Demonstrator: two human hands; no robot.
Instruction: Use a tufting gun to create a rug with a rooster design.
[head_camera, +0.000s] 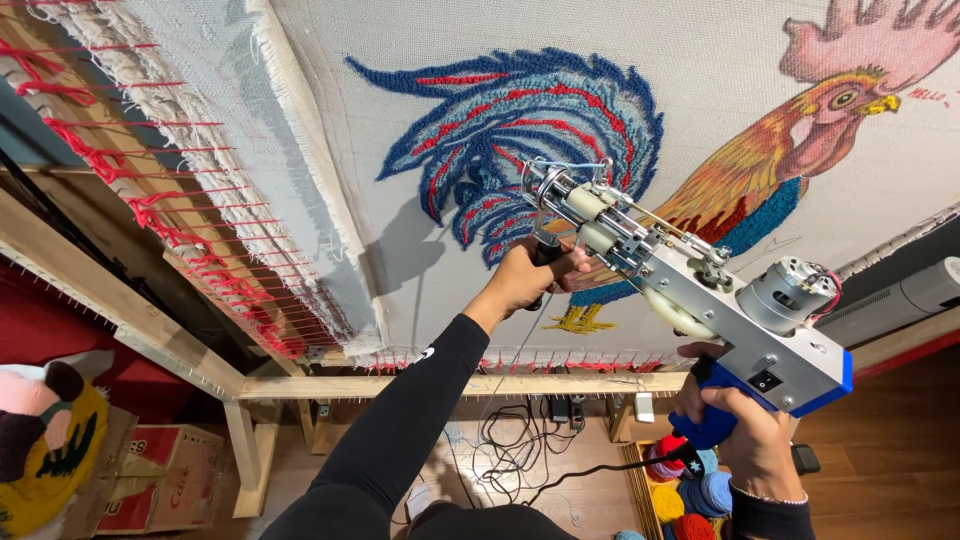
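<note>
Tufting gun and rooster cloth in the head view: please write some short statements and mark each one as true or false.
1. Both hands hold the tufting gun. True: the left hand grips the front handle, the right hand the blue rear grip.
2. The rooster's tail is green and yellow. False: it is blue with red lines.
3. The cloth is stretched on a wooden frame. True.
4. The yarn balls lie on a table. False: they sit low down near the floor.

Black long sleeves (400, 420) — thin wrist bracelet (768, 494)
</note>
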